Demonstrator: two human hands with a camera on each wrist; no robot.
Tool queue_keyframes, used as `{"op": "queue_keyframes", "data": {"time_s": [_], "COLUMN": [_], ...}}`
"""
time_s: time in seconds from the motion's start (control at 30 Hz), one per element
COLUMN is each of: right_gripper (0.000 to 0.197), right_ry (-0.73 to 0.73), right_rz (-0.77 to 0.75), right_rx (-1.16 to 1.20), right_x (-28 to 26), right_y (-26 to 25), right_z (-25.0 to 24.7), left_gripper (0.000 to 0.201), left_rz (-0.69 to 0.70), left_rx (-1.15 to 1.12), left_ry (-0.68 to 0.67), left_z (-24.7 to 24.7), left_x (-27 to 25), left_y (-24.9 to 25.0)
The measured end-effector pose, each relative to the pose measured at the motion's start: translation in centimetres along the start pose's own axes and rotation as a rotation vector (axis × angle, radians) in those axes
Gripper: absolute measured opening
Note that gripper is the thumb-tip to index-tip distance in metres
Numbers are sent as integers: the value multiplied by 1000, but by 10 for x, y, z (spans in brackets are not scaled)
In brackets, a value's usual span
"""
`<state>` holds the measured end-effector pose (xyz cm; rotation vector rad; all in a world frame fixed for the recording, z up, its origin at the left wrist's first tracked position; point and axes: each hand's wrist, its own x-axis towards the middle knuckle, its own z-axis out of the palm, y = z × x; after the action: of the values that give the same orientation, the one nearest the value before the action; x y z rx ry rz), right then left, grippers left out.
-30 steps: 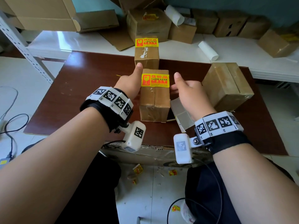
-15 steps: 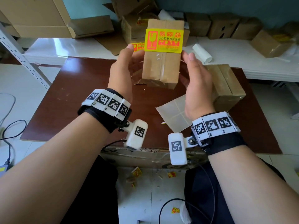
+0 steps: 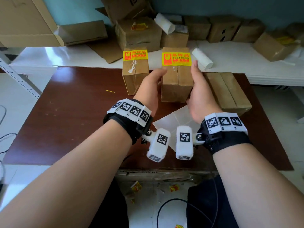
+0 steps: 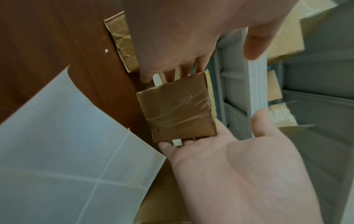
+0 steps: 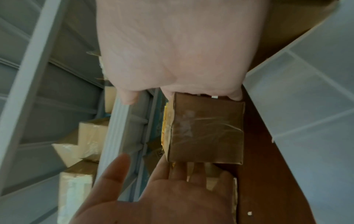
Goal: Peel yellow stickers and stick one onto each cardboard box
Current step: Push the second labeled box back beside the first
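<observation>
Near the far edge of the brown table (image 3: 69, 112), toward the middle: a cardboard box (image 3: 176, 84) clasped between two hands, lifted clear of the tabletop as far as the wrist views show. Left hand (image 3: 148, 89) flat against the box's left side, fingers fairly straight along it, thumb up by the top edge. Right hand (image 3: 199, 96) pressed the same way on the right side, thumb reaching to the yellow sticker (image 3: 176, 58) stuck across the far end of the top face. Just to the left, apart from the held box, a second box (image 3: 134, 74) standing on the table with its own yellow label (image 3: 135, 55) on top. At the right edge, an unlabelled box (image 3: 228, 92) lying flat. Under the wrists, near the front edge, a sheet of white backing paper (image 3: 175, 120). Beyond the table, more boxes and a white paper roll (image 3: 202, 58) on a white shelf (image 3: 246, 63).
</observation>
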<state>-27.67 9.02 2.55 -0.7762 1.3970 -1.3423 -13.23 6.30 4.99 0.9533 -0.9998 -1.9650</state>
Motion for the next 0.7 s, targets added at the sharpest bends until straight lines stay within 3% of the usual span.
{"op": "queue_keyframes", "data": {"time_s": [0.07, 0.17, 0.2, 0.33, 0.43, 0.5, 0.57, 0.63, 0.7], "right_gripper": [94, 75, 66, 84, 63, 54, 59, 58, 34], "right_ry": [-33, 16, 47, 107, 151, 202, 224, 229, 218], "right_rz": [33, 57, 40, -2, 3, 42, 67, 63, 70], "right_rx": [15, -25, -70, -235, -255, -238, -210, -186, -160], "right_x": [11, 11, 13, 20, 22, 18, 12, 9, 7], "right_y": [8, 8, 9, 10, 10, 4, -4, -9, -11], "right_z": [-5, 0, 1, 6, 8, 9, 9, 6, 4], "left_gripper": [26, 68, 67, 60, 59, 44, 30, 33, 46], "left_rz": [-47, -35, -33, -70, -116, -166, -212, -237, -278], "left_rx": [6, 102, 132, 166, 226, 170, 114, 81, 69], "left_ry": [10, 7, -23, 9, 145, 160, 164, 171, 140], "left_z": [-2, -10, -13, -17, -4, -2, -6, -12, -15], "left_x": [11, 34, 40, 55, 50, 44, 40, 37, 36], "left_y": [-3, -15, -19, -26, -14, -7, -5, -4, -3]}}
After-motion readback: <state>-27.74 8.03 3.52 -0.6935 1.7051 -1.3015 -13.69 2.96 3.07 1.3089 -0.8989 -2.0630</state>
